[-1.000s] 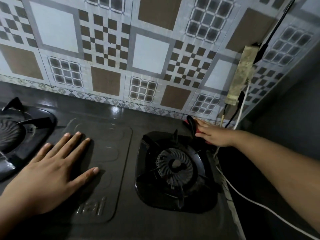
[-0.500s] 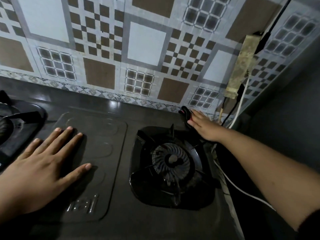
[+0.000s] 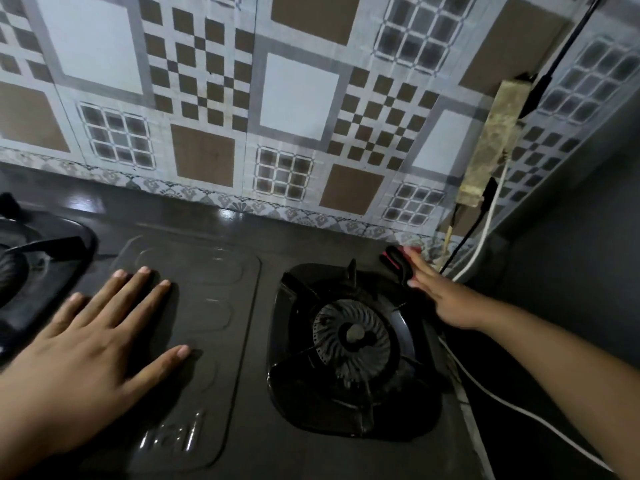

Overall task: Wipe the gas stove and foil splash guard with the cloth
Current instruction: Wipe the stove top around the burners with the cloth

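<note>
Lower left of the frame: the left hand (image 3: 86, 355) lies flat, palm down, on the dark top of the gas stove (image 3: 249, 445), fingers straight and spread, holding nothing. It rests on the raised centre panel (image 3: 194, 341) between the two burners, whose embossed lettering shows near the bottom edge.

Lower centre: the right burner (image 3: 353, 337), a round ribbed head with a black pan support (image 3: 353, 271) over a glossy black drip tray. At the far left edge, part of the left burner (image 3: 31, 268) with its own support.

Right of centre: the right hand (image 3: 440, 296), its forearm entering from the lower right corner, reaches to the stove's back right corner; its fingers lie extended on the cloth (image 3: 398, 261) — a small dark bunch with a red edge, touching the stove top just beside the base of the wall. Whether the fingers press or pinch the cloth cannot be told.

Upper half: the foil splash guard (image 3: 298, 95), printed with white, brown and chequered squares, stands behind the stove. Upper right: a discoloured power strip (image 3: 491, 140) hangs on it, with a white cable (image 3: 485, 386) and a black cable (image 3: 568, 46) — the white one trailing down the stove's right side.
</note>
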